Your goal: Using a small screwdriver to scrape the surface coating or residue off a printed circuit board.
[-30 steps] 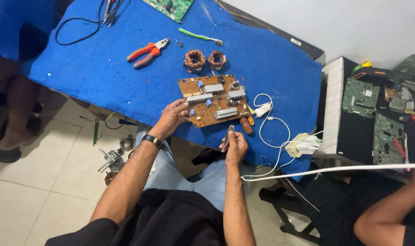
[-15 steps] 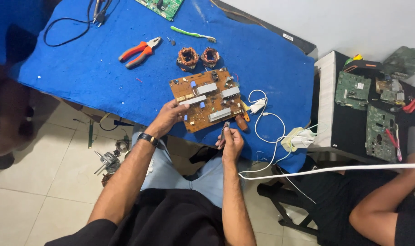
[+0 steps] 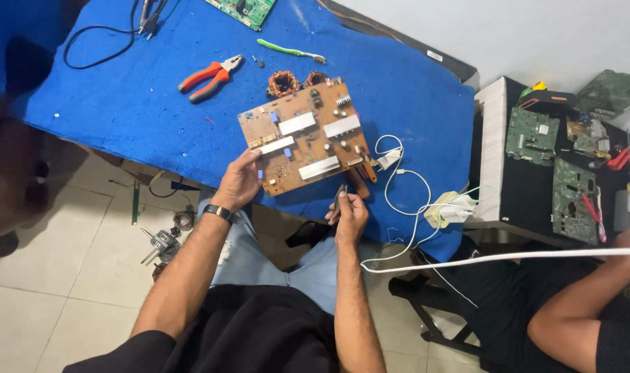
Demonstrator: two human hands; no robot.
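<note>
A brown circuit board [image 3: 302, 138] with white strips and small parts lies tilted up off the blue table cloth [image 3: 121, 103]. My left hand [image 3: 240, 181] grips the board's near left edge. My right hand [image 3: 349, 214] is closed on a small dark tool [image 3: 340, 198], held just below the board's near right corner. A wristwatch sits on my left wrist.
Red-handled pliers [image 3: 208, 74], a green toothbrush [image 3: 290, 51], two copper coils [image 3: 284, 83] and a green board [image 3: 242, 8] lie beyond. White cables and a charger [image 3: 447, 209] hang at the table's right edge. A black stand [image 3: 536, 173] holds green boards; another person's arm [image 3: 577, 304] is at right.
My left hand has lifted and turned the brown board, raising it over the coils. My right hand stays below it with the tool.
</note>
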